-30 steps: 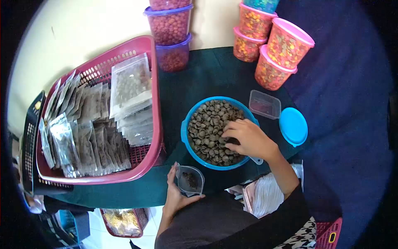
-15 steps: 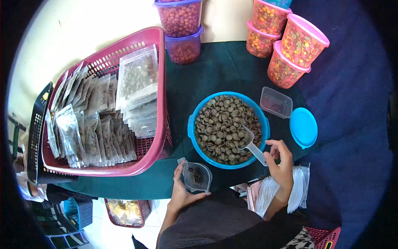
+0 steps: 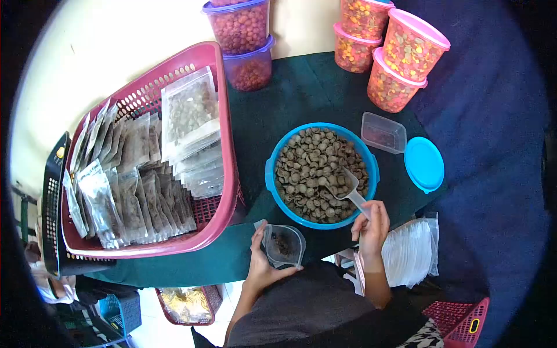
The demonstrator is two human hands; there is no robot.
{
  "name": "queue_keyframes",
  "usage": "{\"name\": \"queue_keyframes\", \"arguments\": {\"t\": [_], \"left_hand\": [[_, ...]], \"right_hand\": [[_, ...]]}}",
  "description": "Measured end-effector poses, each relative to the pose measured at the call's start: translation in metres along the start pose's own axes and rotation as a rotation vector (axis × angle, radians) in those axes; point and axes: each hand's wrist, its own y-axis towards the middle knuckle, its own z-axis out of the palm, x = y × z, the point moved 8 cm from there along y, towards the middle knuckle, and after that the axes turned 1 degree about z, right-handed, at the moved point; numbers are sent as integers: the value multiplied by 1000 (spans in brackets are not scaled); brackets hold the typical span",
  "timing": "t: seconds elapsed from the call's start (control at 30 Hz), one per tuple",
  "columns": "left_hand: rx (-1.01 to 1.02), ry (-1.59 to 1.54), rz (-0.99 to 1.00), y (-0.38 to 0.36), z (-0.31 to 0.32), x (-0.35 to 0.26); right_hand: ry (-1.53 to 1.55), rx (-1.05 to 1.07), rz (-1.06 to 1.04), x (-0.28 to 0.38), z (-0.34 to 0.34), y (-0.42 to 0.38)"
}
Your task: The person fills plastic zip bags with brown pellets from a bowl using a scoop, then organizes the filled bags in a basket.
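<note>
Right hand [image 3: 371, 226], fingers wrapped on clear scoop [image 3: 348, 188] in blue bowl [image 3: 270, 174] of brown pellets [image 3: 310, 168]; left hand [image 3: 261, 264], fingers curled, holding open pouch [image 3: 282, 246].

My right hand [image 3: 371, 223] covers the end of the scoop [image 3: 348, 188], so I cannot see how far its handle runs. My left hand [image 3: 262, 264] hides the near side of the small bag [image 3: 282, 245], and the dark bits inside are too small to name. The top jars [image 3: 235, 23] are cut off by the upper edge. My body hides part of the stack of empty bags [image 3: 409, 252].
</note>
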Motion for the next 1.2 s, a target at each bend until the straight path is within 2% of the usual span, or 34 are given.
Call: {"name": "queue_keyframes", "arguments": {"t": [0.13,0.23,0.43,0.6,0.67,0.8,0.93,1.2], "left_hand": [[31,-45,15,2,-2,-1],[84,-46,-6,5,-2,-2],[70,-126,48,5,-3,4],[96,-174,68,5,1,5],[50,-257,57,4,1,5],[24,-218,93,2,-1,5],[-94,-188,139,6,-10,-6],[-116,-189,-32,-2,-7,4]], "right_hand": [[165,-124,-57,-7,-5,-5],[109,-168,-150,-9,-8,-8],[5,-153,-233,-4,-7,-12],[84,-169,-238,-9,-10,-12],[115,-166,-226,-12,-11,-10],[81,-150,-255,-12,-13,-9],[98,-151,-265,-10,-14,-5],[137,-155,-300,13,-14,-10]]}}
